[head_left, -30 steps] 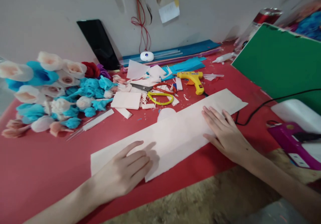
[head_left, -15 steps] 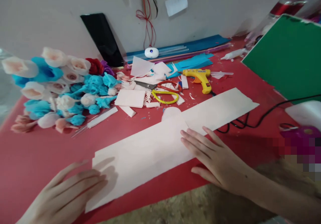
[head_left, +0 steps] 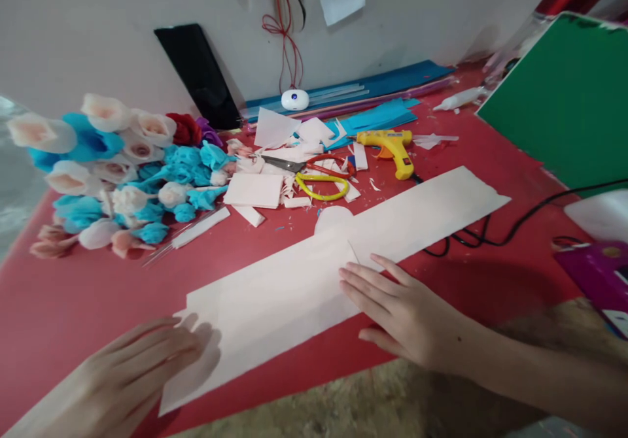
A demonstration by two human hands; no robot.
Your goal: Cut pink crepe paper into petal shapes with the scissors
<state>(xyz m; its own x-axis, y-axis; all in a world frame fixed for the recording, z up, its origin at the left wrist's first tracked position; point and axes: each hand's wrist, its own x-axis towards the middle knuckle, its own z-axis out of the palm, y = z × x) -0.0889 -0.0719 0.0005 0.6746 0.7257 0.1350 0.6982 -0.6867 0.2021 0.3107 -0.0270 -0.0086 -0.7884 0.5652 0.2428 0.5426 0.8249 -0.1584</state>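
A long pale pink paper strip (head_left: 294, 281) lies slantwise across the red table (head_left: 88, 294). My left hand (head_left: 132, 372) rests flat on the strip's near left end, fingers stretched out and a little blurred. My right hand (head_left: 397, 310) lies flat on the strip's middle near its front edge, fingers spread. Neither hand holds anything. A small round pink piece (head_left: 332, 217) sits just behind the strip.
A heap of blue, white and pink paper flowers (head_left: 118, 170) fills the left. Behind the strip lie scissors with red and yellow handles (head_left: 318, 180), paper scraps and a yellow glue gun (head_left: 390, 147) with a black cord (head_left: 515, 225). A green board (head_left: 564, 98) stands right, a purple item (head_left: 598, 274) below it.
Both hands slid left along the strip: the left from its middle to its near left end, the right from its far right part to its middle.
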